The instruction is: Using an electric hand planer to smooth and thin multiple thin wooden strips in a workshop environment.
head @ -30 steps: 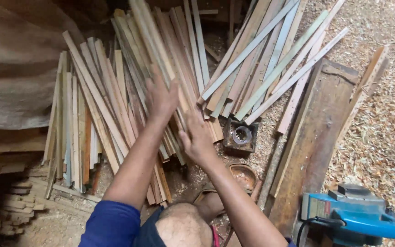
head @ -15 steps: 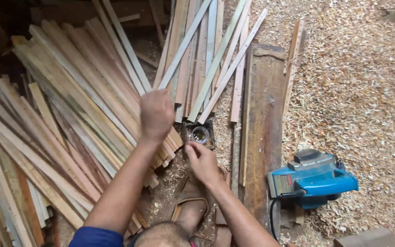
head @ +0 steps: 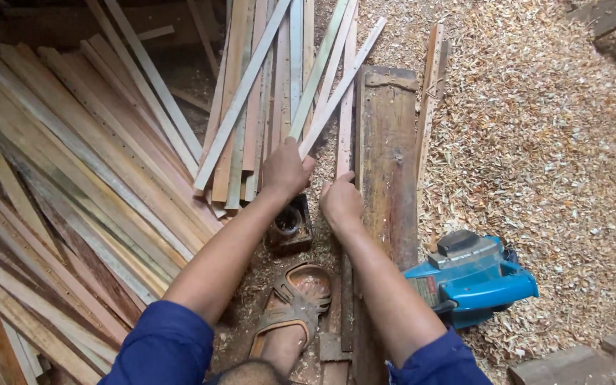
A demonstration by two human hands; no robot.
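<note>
Head view, looking down onto a workshop floor.

Left hand (head: 285, 170): centre of frame, fingers curled over the near ends of pale wood strips (head: 326, 89) that run from it toward the top edge. Grip looks closed on the strip ends; exactly which strip is held cannot be told.

Right hand (head: 341, 202): just right of the left hand and slightly lower, fingers bent, resting on the left edge of a dark weathered plank (head: 388, 157) that lies lengthwise from upper centre down to the bottom of the frame. Whether it clasps the thin slat (head: 346, 107) beside the plank or only presses on it cannot be told.

A large fan of long wooden battens (head: 73, 185) fills the left half of the frame, slanting from upper left to lower centre. A small dark square block with a round hole (head: 290, 224) sits just below the left hand. A foot in a brown sandal (head: 297, 299) is at lower centre, between the two forearms. A blue electric planer (head: 472, 274) stands at lower right, just beside the plank. Wood shavings (head: 550, 142) cover the right half of the floor.
</note>
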